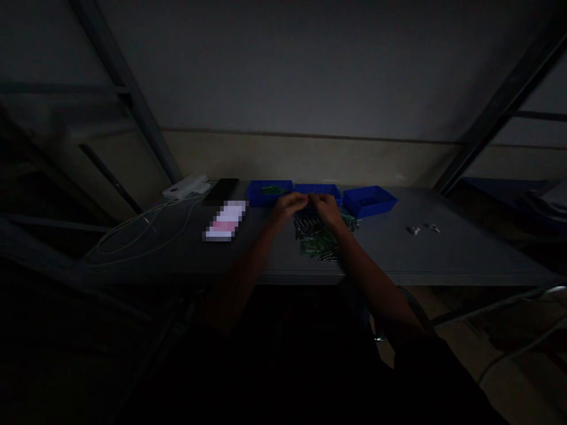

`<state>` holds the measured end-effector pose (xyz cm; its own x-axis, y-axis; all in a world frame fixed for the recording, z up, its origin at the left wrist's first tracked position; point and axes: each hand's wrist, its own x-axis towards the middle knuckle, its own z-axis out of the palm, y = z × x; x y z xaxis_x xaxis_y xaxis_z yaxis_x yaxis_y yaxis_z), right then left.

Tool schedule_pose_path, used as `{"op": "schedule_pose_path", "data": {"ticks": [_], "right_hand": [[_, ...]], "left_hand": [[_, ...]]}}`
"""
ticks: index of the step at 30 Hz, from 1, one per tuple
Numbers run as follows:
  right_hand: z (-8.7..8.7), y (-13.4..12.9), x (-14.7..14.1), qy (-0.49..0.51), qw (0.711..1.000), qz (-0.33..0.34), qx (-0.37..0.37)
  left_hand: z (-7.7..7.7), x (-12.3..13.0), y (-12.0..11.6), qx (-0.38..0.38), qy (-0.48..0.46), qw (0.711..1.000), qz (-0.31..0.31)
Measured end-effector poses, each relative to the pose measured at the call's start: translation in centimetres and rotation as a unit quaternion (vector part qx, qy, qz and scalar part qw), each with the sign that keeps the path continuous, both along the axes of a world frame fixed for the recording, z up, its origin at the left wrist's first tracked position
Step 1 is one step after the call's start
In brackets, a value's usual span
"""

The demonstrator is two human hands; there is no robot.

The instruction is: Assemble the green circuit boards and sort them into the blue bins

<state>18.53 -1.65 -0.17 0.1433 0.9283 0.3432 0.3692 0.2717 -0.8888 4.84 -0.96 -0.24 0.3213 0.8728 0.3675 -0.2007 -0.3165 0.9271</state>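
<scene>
My left hand (290, 203) and my right hand (325, 206) meet fingertip to fingertip over the front of the middle blue bin (318, 188). Both are closed in a pinch; whatever they hold is too small and dark to name. Below them on the table lies a pile of slim green and silvery pen-like parts (321, 241), partly covered by my right forearm. Several green sticks (272, 190) lie in the left blue bin (254, 198). The right blue bin (372, 208) has a few small dark bits in it.
A lit phone (225, 221), its screen blurred out, lies left of my hands near a dark flat device (221, 190). A white power strip (186, 186) with trailing cables (133, 227) is at the far left. Two small pale pieces (414, 230) lie on the grey table (460, 248) at right.
</scene>
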Motion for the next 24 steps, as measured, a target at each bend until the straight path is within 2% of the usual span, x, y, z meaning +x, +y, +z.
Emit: {"op": "schedule_pose_path", "data": {"ticks": [3, 5, 9, 11, 13, 16, 20, 24], "right_hand": [[-0.2, 0.1, -0.3, -0.046, 0.998, -0.026, 0.045], [-0.3, 0.1, -0.5, -0.082, 0.992, -0.054, 0.081], [-0.4, -0.2, -0.5, -0.136, 0.972, -0.148, 0.120], [-0.3, -0.4, -0.2, -0.146, 0.965, -0.172, 0.131], [-0.3, -0.5, -0.1, -0.165, 0.963, -0.159, 0.144], [-0.4, -0.6, -0.4, -0.208, 0.961, -0.095, 0.157], [-0.5, -0.7, -0.9, -0.263, 0.950, -0.041, 0.165], [-0.6, -0.7, -1.0, -0.301, 0.939, -0.017, 0.167]], "left_hand": [[0.1, 0.1, 0.4, -0.035, -0.074, 0.997, 0.011], [0.2, 0.0, 0.5, -0.059, -0.089, 0.994, 0.024], [0.2, 0.0, 0.5, -0.076, -0.052, 0.995, 0.045], [0.0, 0.0, 0.6, -0.093, -0.018, 0.994, 0.046], [-0.2, 0.1, 0.8, -0.125, 0.005, 0.992, 0.033], [-0.3, 0.0, 1.1, -0.179, 0.012, 0.983, 0.022], [-0.4, -0.3, 1.4, -0.235, 0.022, 0.971, 0.047], [-0.7, -0.4, 1.5, -0.251, 0.031, 0.964, 0.079]]}}
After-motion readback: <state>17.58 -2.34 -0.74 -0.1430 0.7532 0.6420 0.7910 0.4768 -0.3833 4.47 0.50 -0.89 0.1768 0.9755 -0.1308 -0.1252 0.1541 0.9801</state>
